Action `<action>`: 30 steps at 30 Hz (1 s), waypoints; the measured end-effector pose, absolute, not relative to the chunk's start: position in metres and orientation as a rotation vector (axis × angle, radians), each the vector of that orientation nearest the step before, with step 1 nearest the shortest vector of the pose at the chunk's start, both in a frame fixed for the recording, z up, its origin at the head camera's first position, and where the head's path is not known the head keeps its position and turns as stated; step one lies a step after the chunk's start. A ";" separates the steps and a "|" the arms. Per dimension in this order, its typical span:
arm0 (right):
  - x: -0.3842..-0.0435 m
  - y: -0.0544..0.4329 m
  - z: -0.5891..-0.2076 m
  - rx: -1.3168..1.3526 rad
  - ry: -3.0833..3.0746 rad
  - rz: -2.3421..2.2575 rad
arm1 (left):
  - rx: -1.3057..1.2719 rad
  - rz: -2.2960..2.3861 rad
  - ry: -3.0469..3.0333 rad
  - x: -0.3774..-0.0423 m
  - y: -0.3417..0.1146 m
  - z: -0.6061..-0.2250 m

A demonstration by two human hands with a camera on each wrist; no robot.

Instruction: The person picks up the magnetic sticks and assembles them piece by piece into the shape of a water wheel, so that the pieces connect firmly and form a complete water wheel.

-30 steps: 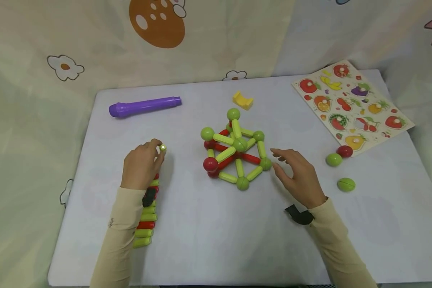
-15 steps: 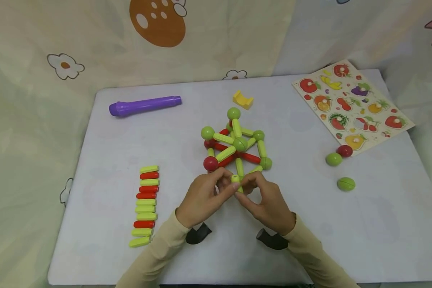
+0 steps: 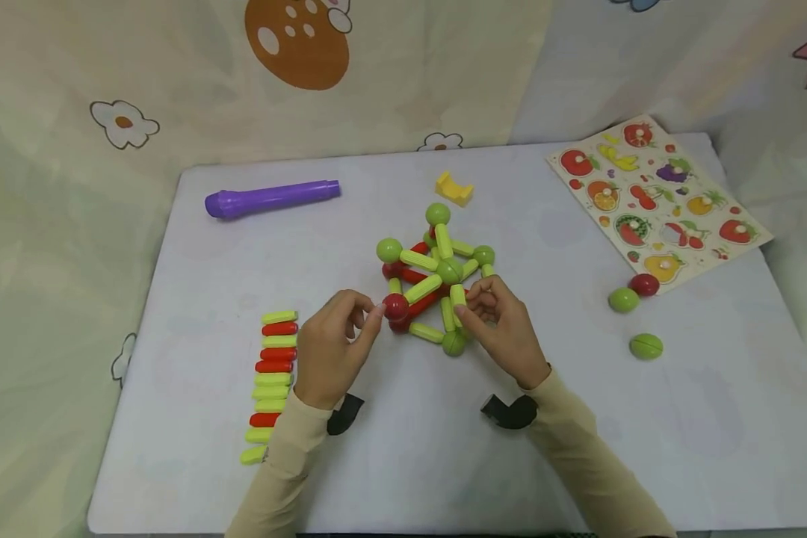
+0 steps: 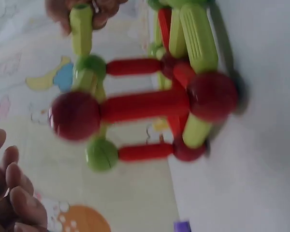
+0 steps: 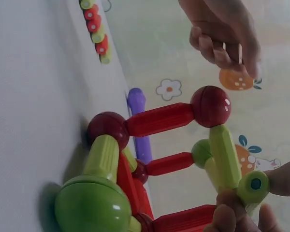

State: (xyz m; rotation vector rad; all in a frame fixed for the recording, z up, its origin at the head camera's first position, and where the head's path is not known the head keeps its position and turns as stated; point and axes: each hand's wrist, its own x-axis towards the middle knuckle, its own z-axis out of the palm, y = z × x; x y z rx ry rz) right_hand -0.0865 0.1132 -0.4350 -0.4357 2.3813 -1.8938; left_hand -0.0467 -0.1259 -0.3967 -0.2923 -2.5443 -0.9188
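Observation:
A frame of magnetic rods and balls in red and green stands mid-table, with a red ball (image 3: 396,307) at its upper left corner and a green ball (image 3: 450,270) at the upper middle. My right hand (image 3: 501,329) pinches a yellow-green magnetic rod (image 3: 458,297) between thumb and fingers. In the left wrist view, that rod (image 4: 81,30) has its lower end at the green ball (image 4: 90,68); whether they touch is hard to tell. Beside the red ball, my left hand (image 3: 332,345) holds nothing, its fingers loosely bent and apart from the ball in the right wrist view.
A column of yellow-green and red rods (image 3: 273,379) lies on the left. Behind are a purple microphone-shaped toy (image 3: 272,199) and a yellow block (image 3: 453,189). Loose balls, two green (image 3: 646,346) and one red (image 3: 644,284), lie right, near a fruit puzzle board (image 3: 659,198).
My left hand took a rod from the column to the front of the frame. Now the right hand holds the rod up at the frame's top, and the left hand has drawn back leftward.

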 end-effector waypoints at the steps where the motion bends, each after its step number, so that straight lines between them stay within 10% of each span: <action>1: -0.088 0.113 -0.435 -0.429 2.379 -1.892 | -0.261 -0.918 -2.551 -0.046 -0.133 -0.397; 13: -0.088 0.124 -0.438 -0.387 2.391 -1.903 | 0.022 -0.428 -3.165 -0.062 -0.241 -0.404; 30: -0.068 0.146 -0.433 -0.591 2.669 -2.020 | -0.230 -0.561 -3.015 -0.060 -0.208 -0.387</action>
